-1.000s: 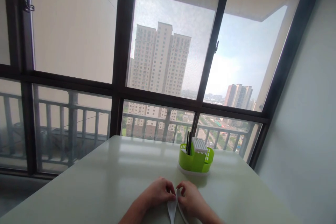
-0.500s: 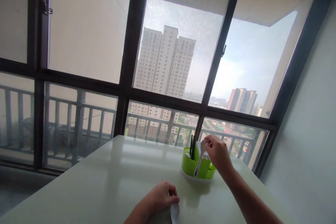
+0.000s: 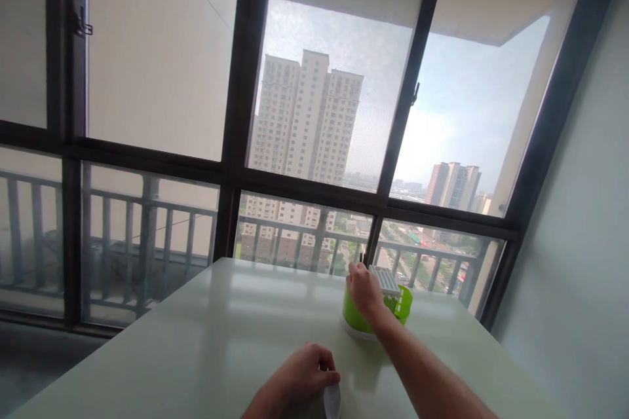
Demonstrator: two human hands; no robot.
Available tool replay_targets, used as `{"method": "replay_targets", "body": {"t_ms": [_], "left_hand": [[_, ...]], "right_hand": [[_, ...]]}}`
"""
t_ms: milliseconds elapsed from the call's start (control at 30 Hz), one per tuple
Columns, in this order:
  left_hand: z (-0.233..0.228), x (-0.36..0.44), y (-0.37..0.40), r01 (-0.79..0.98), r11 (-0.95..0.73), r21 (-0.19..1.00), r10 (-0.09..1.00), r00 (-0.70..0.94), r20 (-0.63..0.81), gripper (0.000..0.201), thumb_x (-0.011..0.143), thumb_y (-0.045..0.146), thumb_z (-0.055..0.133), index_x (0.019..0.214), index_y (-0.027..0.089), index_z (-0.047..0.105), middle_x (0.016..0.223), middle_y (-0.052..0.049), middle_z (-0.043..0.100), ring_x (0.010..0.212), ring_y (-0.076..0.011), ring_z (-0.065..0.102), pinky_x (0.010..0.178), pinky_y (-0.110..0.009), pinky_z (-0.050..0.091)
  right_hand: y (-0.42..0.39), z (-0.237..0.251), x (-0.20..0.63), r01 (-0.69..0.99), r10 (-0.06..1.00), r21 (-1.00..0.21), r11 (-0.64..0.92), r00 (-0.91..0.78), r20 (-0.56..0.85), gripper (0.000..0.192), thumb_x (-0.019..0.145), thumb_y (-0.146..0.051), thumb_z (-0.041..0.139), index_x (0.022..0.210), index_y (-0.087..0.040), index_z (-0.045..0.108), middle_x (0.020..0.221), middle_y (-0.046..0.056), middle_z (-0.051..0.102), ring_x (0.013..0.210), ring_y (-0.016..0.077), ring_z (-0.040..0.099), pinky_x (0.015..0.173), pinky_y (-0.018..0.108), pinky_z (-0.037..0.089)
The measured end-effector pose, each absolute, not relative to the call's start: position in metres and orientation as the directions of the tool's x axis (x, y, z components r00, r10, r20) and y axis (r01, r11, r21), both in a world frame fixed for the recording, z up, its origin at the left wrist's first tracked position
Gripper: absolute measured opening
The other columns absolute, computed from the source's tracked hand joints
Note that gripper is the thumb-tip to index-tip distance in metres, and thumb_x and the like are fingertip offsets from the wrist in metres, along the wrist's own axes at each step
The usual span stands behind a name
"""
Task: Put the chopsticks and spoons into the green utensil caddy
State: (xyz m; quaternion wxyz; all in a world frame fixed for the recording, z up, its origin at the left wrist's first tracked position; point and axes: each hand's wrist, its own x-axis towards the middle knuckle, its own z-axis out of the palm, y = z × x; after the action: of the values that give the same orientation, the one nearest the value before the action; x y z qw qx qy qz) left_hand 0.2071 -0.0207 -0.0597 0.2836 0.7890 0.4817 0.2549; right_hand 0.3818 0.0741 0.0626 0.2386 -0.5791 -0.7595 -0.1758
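A green utensil caddy [image 3: 351, 314] with a white base stands upright on the table. My right hand [image 3: 364, 288] is over its left compartment, fingers curled. Whatever those fingers grip is hidden behind the hand. Tips of dark chopsticks [image 3: 362, 258] stick up just behind the fingers. To their right, a white slatted piece [image 3: 386, 280] rests on the caddy. Nearer to me, my left hand [image 3: 309, 373] is closed, thumb and fingers pinching the end of a white spoon [image 3: 333, 400]. The spoon's lower part runs out of view at the bottom edge.
The pale glossy table [image 3: 196, 347] reaches towards a large dark-framed window [image 3: 304, 180]. Outside are a railing [image 3: 170, 229] and tall buildings [image 3: 307, 118]. A plain wall [image 3: 574, 262] closes off the right side.
My right hand has moved left, from the caddy's right side to its left compartment. The white spoon it held by the head is now out of sight. My left hand stays nearly still.
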Motion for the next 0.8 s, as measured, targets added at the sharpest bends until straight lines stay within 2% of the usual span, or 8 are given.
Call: {"method": "replay_targets", "body": {"t_ms": [100,300,500,600,667,733,800], "left_hand": [[-0.058,0.207,-0.022,0.614,-0.388,0.687,0.9,0.412,0.14,0.027,0.077,0.04,0.065,0.085,0.019,0.08,0.073,-0.001,0.072,0.066,-0.0152,0.059,0.06,-0.025,0.037],[-0.061,0.208,-0.019,0.61,-0.391,0.689,0.899,0.413,0.144,0.025,0.076,0.038,0.065,0.084,0.02,0.08,0.07,0.0,0.07,0.064,-0.014,0.057,0.059,-0.024,0.036],[-0.063,0.207,-0.016,0.61,-0.387,0.691,0.897,0.423,0.13,0.024,0.075,0.037,0.065,0.085,0.021,0.08,0.071,0.0,0.07,0.065,-0.014,0.058,0.059,-0.023,0.037],[-0.062,0.206,-0.017,0.607,-0.389,0.692,0.896,0.425,0.131,0.024,0.076,0.038,0.065,0.083,0.02,0.079,0.07,0.001,0.069,0.065,-0.0137,0.058,0.058,-0.023,0.036],[-0.061,0.207,-0.018,0.602,-0.372,0.707,0.9,0.42,0.116,0.028,0.08,0.04,0.061,0.083,0.019,0.078,0.068,0.001,0.068,0.062,-0.0134,0.057,0.057,-0.023,0.035],[-0.06,0.206,-0.017,0.6,-0.333,0.727,0.918,0.382,0.106,0.038,0.09,0.046,0.049,0.084,0.019,0.076,0.064,0.001,0.066,0.059,-0.0139,0.056,0.058,-0.024,0.037],[-0.06,0.205,-0.015,0.626,-0.305,0.718,0.945,0.29,0.149,0.05,0.097,0.049,0.034,0.085,0.02,0.073,0.064,0.0,0.066,0.062,-0.0157,0.059,0.065,-0.026,0.041]], "right_hand": [[0.069,0.052,0.381,0.96,0.815,-0.038,0.277,-0.213,0.539,0.004,0.097,-0.015,0.057,0.096,-0.016,0.06,0.092,0.008,0.063,0.078,0.0176,0.063,0.062,0.024,0.035],[0.068,0.051,0.384,0.943,0.855,-0.127,0.307,-0.215,0.472,0.003,0.094,-0.014,0.059,0.097,-0.016,0.06,0.093,0.008,0.066,0.082,0.0187,0.064,0.068,0.025,0.036],[0.065,0.056,0.387,0.934,0.866,-0.153,0.324,-0.227,0.446,0.017,0.088,-0.013,0.066,0.103,-0.016,0.061,0.097,0.007,0.066,0.088,0.0204,0.064,0.074,0.026,0.04],[0.047,0.067,0.392,0.92,0.832,-0.161,0.357,-0.235,0.502,0.02,0.088,-0.015,0.065,0.108,-0.016,0.061,0.106,0.008,0.065,0.097,0.0214,0.062,0.08,0.025,0.042],[0.024,0.069,0.396,0.9,0.771,-0.167,0.403,-0.236,0.591,0.017,0.092,-0.015,0.06,0.109,-0.018,0.062,0.11,0.009,0.064,0.103,0.0219,0.06,0.085,0.025,0.042],[-0.004,0.057,0.398,0.882,0.76,-0.207,0.424,-0.223,0.611,0.014,0.096,-0.016,0.053,0.104,-0.02,0.063,0.102,0.007,0.065,0.098,0.0213,0.061,0.085,0.025,0.042],[-0.032,0.028,0.396,0.871,0.861,-0.289,0.397,-0.245,0.445,0.013,0.097,-0.022,0.052,0.096,-0.021,0.065,0.089,0.004,0.065,0.083,0.0199,0.063,0.077,0.026,0.044]]}}
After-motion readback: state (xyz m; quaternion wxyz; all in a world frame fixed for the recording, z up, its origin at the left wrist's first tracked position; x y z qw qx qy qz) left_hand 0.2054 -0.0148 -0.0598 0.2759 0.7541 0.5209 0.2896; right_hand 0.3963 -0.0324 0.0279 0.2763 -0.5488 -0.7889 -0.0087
